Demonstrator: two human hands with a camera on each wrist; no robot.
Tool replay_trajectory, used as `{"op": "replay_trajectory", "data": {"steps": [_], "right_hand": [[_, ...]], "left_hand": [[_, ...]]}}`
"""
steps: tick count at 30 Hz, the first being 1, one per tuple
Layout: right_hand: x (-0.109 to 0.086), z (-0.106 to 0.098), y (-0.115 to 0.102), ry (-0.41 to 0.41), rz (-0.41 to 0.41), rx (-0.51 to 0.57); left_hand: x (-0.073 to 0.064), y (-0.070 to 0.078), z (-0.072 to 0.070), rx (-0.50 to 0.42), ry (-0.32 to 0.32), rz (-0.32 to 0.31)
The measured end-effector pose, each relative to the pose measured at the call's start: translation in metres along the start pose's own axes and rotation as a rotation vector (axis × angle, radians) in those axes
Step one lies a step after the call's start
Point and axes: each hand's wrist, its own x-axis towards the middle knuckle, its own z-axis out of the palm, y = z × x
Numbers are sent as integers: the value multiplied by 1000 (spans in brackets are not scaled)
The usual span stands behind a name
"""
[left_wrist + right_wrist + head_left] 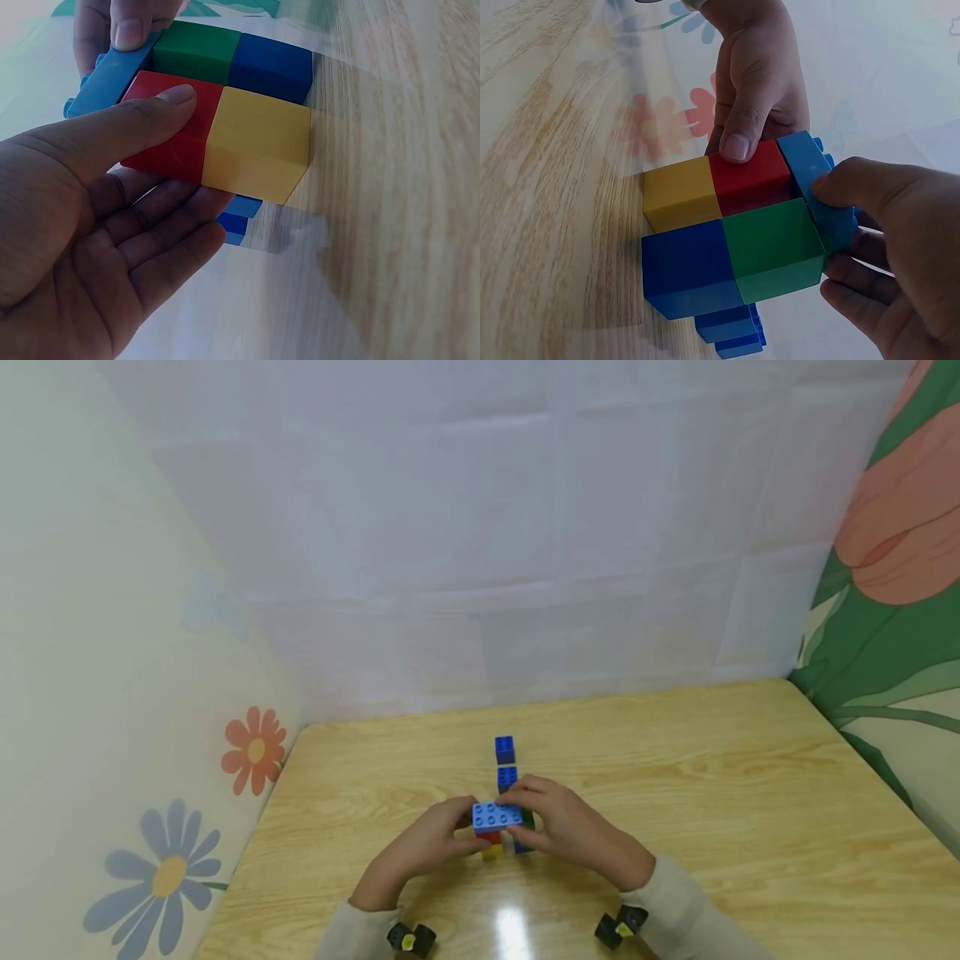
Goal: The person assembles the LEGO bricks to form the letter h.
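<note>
A light blue brick (pixel 491 814) with two rows of studs lies across the tops of two small stacks side by side. One stack is a red brick (pixel 172 142) on a yellow brick (pixel 259 142); the other is a green brick (pixel 776 244) on a dark blue brick (pixel 690 266). My left hand (pixel 427 843) holds the red brick between thumb and fingers, thumb on its near face. My right hand (pixel 573 827) pinches the light blue brick, thumb on one side; its fingertips are partly hidden behind it.
Behind the stacks, two separate dark blue bricks stand in line on the wooden table (pixel 712 777): a nearer brick (pixel 507 775) and a farther brick (pixel 505 747). A white sheet (pixel 480 568) hangs along the table's back edge. A flower-painted wall (pixel 112 652) borders the left side.
</note>
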Motion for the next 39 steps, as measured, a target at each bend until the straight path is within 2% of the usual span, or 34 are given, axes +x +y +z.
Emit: {"op": "replay_trajectory", "data": {"steps": [23,39], "right_hand": [[-1,-4,7,-41,-20,80],[0,-3,6,-42,-13,58]], "left_hand": [[-1,1,0,-34,-13,-2],[0,-2,1,-39,-15,9]]}}
